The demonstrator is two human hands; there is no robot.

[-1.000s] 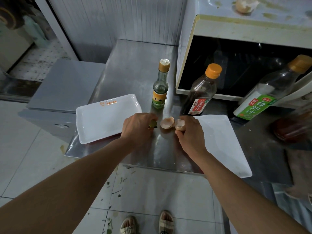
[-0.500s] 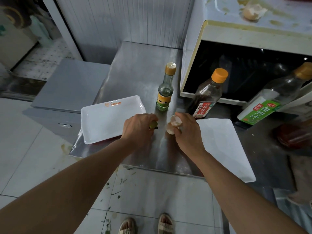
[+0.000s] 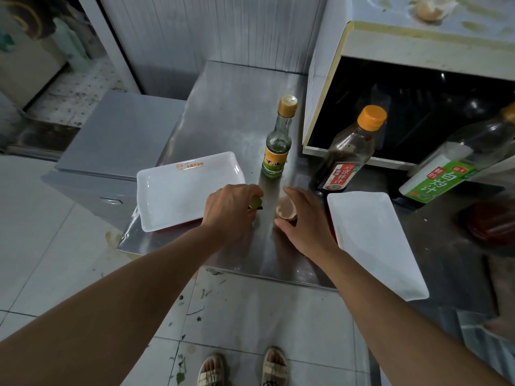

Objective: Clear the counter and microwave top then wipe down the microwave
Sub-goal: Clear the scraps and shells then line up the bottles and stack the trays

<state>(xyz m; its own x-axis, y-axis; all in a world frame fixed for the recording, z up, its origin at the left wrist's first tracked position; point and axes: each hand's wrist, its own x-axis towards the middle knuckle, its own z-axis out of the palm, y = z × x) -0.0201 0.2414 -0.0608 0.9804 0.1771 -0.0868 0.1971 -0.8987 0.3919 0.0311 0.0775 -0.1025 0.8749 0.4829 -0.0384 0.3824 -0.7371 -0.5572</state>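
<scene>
The steel worktop (image 3: 237, 115) carries the microwave (image 3: 418, 51) at its right rear, its stained top bearing a broken eggshell (image 3: 429, 8). Two white rectangular trays lie on the worktop: the left tray (image 3: 181, 190) at the near left corner, the right tray (image 3: 373, 240) overhanging the front edge. Three bottles stand before the microwave: a green-labelled bottle (image 3: 457, 165) at far right, a dark sauce bottle (image 3: 345, 154), and a small green glass bottle (image 3: 278, 140). Between the trays, the left hand (image 3: 228, 211) has its grip curled round a small yellow-green piece (image 3: 255, 203), and the right hand (image 3: 305, 218) pinches eggshell halves (image 3: 285, 208) just above the worktop.
</scene>
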